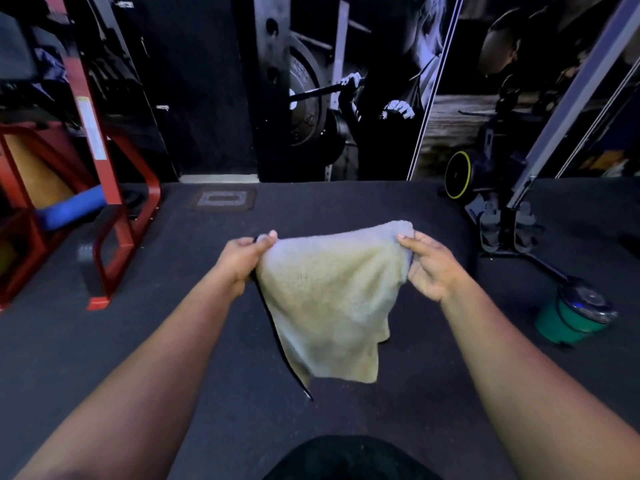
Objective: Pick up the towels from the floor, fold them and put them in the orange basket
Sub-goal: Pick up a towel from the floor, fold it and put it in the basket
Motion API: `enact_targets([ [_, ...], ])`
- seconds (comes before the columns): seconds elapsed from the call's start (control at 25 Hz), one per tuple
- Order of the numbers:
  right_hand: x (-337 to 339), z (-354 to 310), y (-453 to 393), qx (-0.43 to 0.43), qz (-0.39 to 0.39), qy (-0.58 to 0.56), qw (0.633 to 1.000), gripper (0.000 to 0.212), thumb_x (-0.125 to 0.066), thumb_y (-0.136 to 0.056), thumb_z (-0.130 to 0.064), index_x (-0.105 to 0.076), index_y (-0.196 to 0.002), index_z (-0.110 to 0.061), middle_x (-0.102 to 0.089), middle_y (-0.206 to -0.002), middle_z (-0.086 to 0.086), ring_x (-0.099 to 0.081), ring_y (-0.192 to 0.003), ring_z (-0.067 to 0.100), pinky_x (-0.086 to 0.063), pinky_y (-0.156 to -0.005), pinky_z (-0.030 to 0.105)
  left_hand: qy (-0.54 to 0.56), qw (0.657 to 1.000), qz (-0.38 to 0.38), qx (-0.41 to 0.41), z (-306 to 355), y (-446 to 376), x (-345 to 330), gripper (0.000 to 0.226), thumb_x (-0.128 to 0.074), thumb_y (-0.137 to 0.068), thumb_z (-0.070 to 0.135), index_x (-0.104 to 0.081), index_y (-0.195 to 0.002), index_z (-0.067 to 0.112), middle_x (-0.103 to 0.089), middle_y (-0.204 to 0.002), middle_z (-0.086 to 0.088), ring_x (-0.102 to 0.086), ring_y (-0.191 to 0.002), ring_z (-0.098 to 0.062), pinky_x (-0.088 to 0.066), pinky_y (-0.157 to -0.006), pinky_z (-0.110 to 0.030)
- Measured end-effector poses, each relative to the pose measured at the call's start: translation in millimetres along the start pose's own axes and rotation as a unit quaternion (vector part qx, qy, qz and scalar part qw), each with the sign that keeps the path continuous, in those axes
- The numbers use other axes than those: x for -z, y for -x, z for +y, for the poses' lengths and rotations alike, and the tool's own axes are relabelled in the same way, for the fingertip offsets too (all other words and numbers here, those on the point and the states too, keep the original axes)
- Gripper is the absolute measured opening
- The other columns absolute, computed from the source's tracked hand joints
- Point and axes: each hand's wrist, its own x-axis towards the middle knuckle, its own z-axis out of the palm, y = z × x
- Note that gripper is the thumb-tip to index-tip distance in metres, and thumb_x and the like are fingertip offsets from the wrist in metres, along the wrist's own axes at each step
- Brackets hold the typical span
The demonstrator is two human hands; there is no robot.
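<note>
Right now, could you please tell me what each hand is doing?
Left hand: pinches the pale yellow towel at its upper left corner.
Right hand: pinches the towel's upper right corner.

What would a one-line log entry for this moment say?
left hand: pinches towel corner | right hand: pinches other corner | towel: hanging above floor | basket: unseen

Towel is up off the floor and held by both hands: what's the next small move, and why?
Probably bring the two held corners together to fold it in half. The left hand and right hand each pinch a top corner of the towel, which hangs open and unfolded above the floor. No orange basket is in view yet.
</note>
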Motion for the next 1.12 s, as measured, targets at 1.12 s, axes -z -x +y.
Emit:
enact_targets([
  [1.12,6.3,22.2,-21.8,0.082,0.105,0.197,0.971,0.037,-0.066,-0.097,-0.009,-0.055,-0.130,-0.021,-0.074,-0.109,0.010,-0.070,-0.102,0.018,-0.056,-0.094,0.035,0.008,0.996,0.065,-0.058,5.9,-15.2,1.5,0.050,-0.088,-0.077,0.018,-0.061,-0.119,0.021,-0.070,-0.115,-0.009,-0.069,-0.104,-0.019,-0.052,-0.103,-0.042],
])
